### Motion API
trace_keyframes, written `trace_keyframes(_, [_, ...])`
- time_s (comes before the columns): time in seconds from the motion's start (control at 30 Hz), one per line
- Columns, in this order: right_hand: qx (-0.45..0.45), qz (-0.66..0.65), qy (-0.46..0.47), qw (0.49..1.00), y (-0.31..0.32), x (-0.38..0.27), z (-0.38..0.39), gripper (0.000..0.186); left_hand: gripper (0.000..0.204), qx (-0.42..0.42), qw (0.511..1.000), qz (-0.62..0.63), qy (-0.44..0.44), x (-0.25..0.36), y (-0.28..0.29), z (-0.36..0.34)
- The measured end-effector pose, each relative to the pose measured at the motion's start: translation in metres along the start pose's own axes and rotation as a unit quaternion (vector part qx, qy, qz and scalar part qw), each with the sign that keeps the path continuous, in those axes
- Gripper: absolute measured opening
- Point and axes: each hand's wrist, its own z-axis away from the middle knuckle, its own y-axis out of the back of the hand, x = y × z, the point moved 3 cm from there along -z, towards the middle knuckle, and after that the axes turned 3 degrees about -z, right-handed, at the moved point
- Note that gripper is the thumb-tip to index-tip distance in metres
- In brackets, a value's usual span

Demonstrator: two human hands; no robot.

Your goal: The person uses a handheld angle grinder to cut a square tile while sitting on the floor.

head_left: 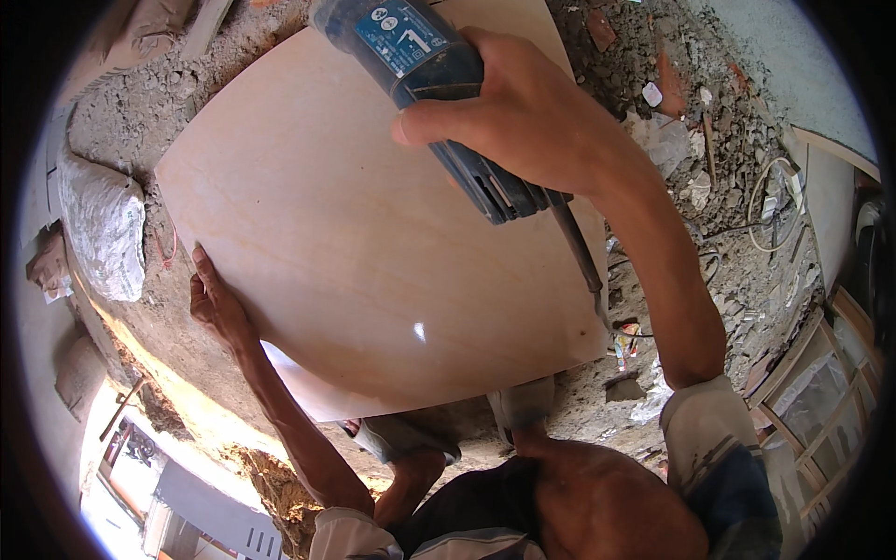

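A large glossy beige tile (327,233) lies in front of me, tilted a little, its near edge over my feet. My left hand (222,303) grips its left edge, the thumb along the rim and the other fingers curled at the side. Above the tile's far right part, my right hand (532,112) is wrapped round a dark blue corded power tool (439,70), which looks like an angle grinder. Its front end points to the upper left, and no disc shows. From its back end a thick dark cord (577,247) runs down past the tile's right edge.
Rubble and broken pieces (691,149) cover the ground at the right, with a loose pale cable (756,210) among them. A white sack (103,224) lies at the left. Wooden frames (821,392) stand at the lower right. My bare knee (607,499) is close below the tile.
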Motion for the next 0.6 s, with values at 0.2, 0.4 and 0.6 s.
trace_keyframes(0.2, [-0.034,0.016,-0.015,0.999,0.0016,0.0030,-0.0068,0.041,0.067,-0.004,1.000,0.009,0.002,-0.0018,-0.0004,-0.0005])
trace_keyframes(0.4, [-0.011,-0.017,0.001,1.000,0.0022,0.0020,-0.0022,0.040,0.076,-0.033,0.999,-0.013,0.016,-0.0091,0.0020,-0.0065])
trace_keyframes(0.6, [-0.031,0.002,-0.015,0.999,0.0060,0.0033,-0.0023,0.039,0.075,-0.036,0.999,-0.013,0.018,-0.0046,0.0016,-0.0023])
